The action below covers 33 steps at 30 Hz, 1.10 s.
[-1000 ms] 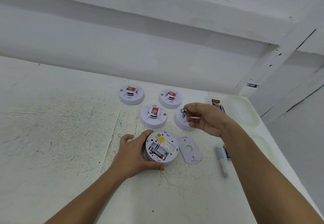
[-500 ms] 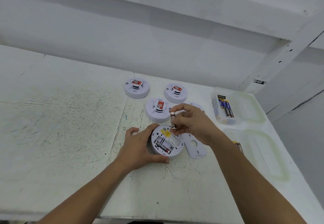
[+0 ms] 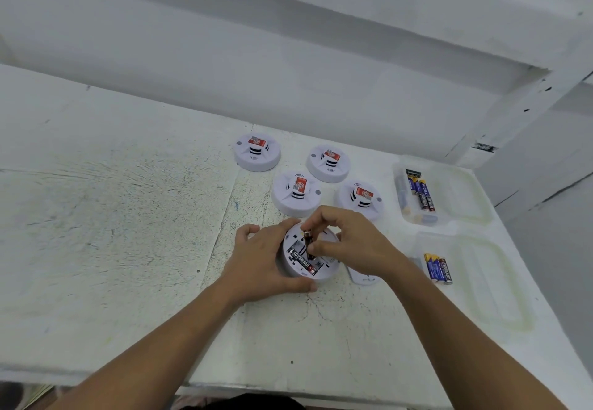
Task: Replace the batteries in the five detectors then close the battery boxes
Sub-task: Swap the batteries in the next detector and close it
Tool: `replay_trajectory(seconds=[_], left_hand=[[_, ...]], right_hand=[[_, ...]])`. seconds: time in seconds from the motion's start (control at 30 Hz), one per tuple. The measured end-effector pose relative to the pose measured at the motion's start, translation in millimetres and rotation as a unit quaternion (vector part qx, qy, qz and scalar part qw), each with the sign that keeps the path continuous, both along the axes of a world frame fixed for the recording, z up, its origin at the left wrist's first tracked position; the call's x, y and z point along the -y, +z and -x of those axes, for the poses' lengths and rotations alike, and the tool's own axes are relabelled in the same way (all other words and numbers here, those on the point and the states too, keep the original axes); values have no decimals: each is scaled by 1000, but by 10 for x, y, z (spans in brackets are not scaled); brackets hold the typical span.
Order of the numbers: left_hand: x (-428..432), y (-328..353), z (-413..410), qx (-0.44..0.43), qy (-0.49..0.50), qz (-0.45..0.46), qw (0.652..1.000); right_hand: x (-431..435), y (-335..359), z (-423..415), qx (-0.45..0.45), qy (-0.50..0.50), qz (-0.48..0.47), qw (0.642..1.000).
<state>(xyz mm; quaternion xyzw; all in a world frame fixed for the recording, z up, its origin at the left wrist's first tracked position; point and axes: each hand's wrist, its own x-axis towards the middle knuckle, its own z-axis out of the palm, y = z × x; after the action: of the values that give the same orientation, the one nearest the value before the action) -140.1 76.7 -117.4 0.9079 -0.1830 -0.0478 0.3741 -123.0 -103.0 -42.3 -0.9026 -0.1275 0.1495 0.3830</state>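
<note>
Nearest the person, the left hand (image 3: 260,262) is gripping the round white plastic detector (image 3: 325,270), which is lying on its back on the scuffed white counter (image 3: 128,217) with its battery box open. Its fingers are curling round the rim from nine o'clock. The right hand (image 3: 356,246) is closing its fingertips on a small dark cylindrical battery (image 3: 308,241) and holding it steeply tilted, with the lower end at the empty slot. One black labelled battery (image 3: 303,261) is already sitting in the neighbouring slot, so this detector looks about half refilled. Its flat white plastic cover (image 3: 364,278) is lying on the counter at three o'clock of it, partly under the right wrist, so closing is not yet done.

Further right, at three o'clock, a shallow clear plastic tray (image 3: 487,281) is holding a few blue-and-yellow batteries (image 3: 438,269). Beyond it, at two o'clock, a second clear plastic tray (image 3: 459,191) is holding a row of dark and blue batteries (image 3: 421,192). Which tray holds the spent batteries I cannot tell.

Farther off, between eleven and one o'clock, four more round white detectors with red stickers are lying face up: two nearer (image 3: 295,193) (image 3: 361,199) and two beyond (image 3: 256,153) (image 3: 327,162). Their backs are hidden. Judging by the layout, all four are probably waiting their turn, which leaves most of the task ahead.
</note>
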Motion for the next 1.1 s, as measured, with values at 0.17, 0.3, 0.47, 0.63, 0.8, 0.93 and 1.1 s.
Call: replay_trajectory(seconds=[0.17,0.3,0.47,0.63,0.8,0.93,1.1], left_hand=[[38,-12,-3,25,10,-41,999],[82,-47,-14,33,31,-76,996],[101,-48,2,43,38,-75,996],[87,-74,6,54,35,-81,995],[63,-80,10,61,30,-93,993],[71,-74,13,55,34,-91,994],[78,-68,20,50,37,-89,994]], right_hand=[[-38,-12,1,21,21,25,999],[-101,-16,-9,49,67,51,995],[-110,-4,-43,60,106,76,990],[-100,-50,-95,51,133,125,982],[-78,-81,-89,34,125,135,982],[-73,-147,-24,26,68,92,993],[-130,-226,75,0,-9,39,999]])
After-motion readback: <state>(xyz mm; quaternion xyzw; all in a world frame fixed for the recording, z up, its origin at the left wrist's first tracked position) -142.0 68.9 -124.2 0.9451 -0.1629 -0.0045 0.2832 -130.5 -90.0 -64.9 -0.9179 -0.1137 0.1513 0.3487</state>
